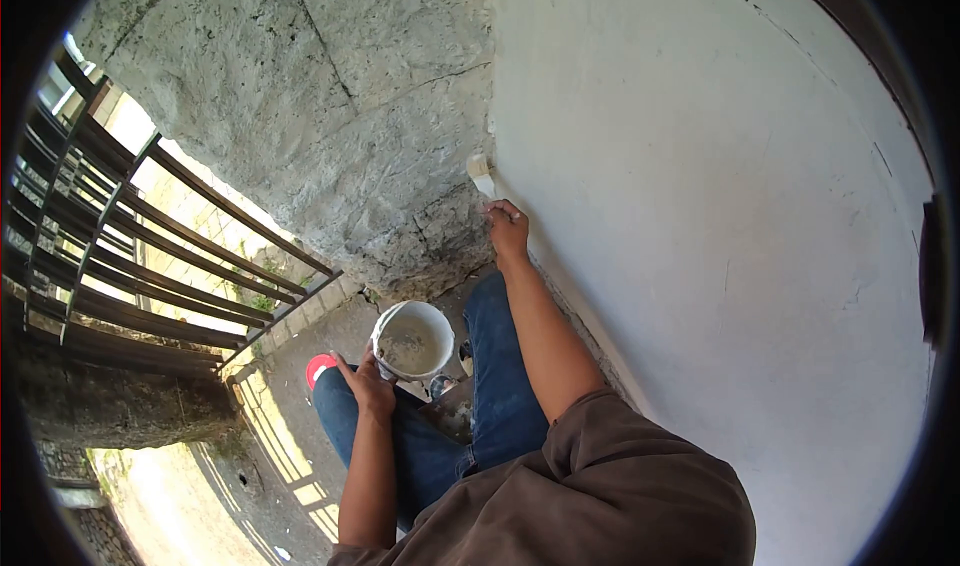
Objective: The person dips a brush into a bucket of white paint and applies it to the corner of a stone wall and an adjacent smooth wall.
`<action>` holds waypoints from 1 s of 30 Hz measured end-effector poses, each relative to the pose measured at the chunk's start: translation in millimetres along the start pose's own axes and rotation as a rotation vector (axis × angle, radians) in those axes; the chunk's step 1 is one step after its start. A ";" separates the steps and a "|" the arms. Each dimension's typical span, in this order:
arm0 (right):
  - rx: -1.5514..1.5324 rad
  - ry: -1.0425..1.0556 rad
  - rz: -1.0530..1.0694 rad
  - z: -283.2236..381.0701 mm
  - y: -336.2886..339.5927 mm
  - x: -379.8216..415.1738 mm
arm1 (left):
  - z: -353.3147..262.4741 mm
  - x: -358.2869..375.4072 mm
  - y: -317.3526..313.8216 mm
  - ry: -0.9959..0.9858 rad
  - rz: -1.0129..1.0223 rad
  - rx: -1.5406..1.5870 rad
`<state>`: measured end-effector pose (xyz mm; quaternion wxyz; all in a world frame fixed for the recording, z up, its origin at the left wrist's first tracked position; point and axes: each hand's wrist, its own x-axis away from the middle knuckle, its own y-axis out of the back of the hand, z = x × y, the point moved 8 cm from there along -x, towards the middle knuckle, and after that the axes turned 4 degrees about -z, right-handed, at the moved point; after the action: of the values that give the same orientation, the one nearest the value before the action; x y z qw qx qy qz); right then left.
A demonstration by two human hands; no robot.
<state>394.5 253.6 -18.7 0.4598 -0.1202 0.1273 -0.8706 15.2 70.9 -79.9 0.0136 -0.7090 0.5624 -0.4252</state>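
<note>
My right hand (509,228) is closed around the handle of a paintbrush (481,176). The brush's bristles sit right at the corner where the rough grey wall (380,126) meets the smooth white wall (690,206). Down to the left, my left hand (368,384) grips the side of a white bucket (440,323), thumb up near its rim. Inside the bucket lies greyish, cloudy liquid (412,346). The bucket is held just above and between my knees.
A dark metal railing (200,236) runs along the left, with sunlit ground behind it. Below the bucket is a dirty, stained flat piece (455,416) between my legs. A red shoe (318,368) shows beside my left knee. Concrete floor (300,406) surrounds my legs.
</note>
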 end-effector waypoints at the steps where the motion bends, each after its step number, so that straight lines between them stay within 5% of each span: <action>1: 0.014 -0.150 -0.021 -17.3 9.1 -2.1 | 0.3 0.2 0.3 -0.006 0.003 0.002; 2: 0.029 -0.304 -0.041 -29.3 13.9 0.4 | -1.3 2.5 -1.7 -0.010 0.004 0.004; 6: 0.144 -0.243 -0.032 -25.9 9.2 -1.3 | -2.8 7.0 -2.3 -0.027 -0.035 0.007; 8: 0.376 0.216 0.052 5.8 -11.9 6.2 | -3.8 7.6 -3.5 -0.026 -0.015 0.021; 15: 0.138 0.526 0.112 54.8 -27.1 38.8 | -5.8 13.7 -2.4 -0.056 -0.046 0.009; 17: 0.041 -0.018 0.092 8.1 -19.1 20.4 | -7.5 13.3 -7.5 -0.056 -0.024 -0.002; 20: -0.003 -0.301 0.091 -13.1 -2.9 16.7 | -8.3 13.4 -8.7 -0.048 -0.019 -0.017; 24: 0.114 -0.411 0.088 -43.3 8.7 10.7 | -5.7 8.1 -3.9 -0.060 -0.028 -0.033; 26: 0.237 -0.014 0.043 -21.5 2.7 -0.8 | -5.4 6.4 -2.1 -0.051 0.009 -0.001; 30: 0.357 0.328 0.057 64.9 -28.0 21.1 | -9.2 12.6 -2.9 -0.055 -0.047 0.002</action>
<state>382.5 244.1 53.5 0.4715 0.1093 0.0478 -0.8738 11.9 66.0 -65.2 0.0196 -0.7334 0.5444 -0.4066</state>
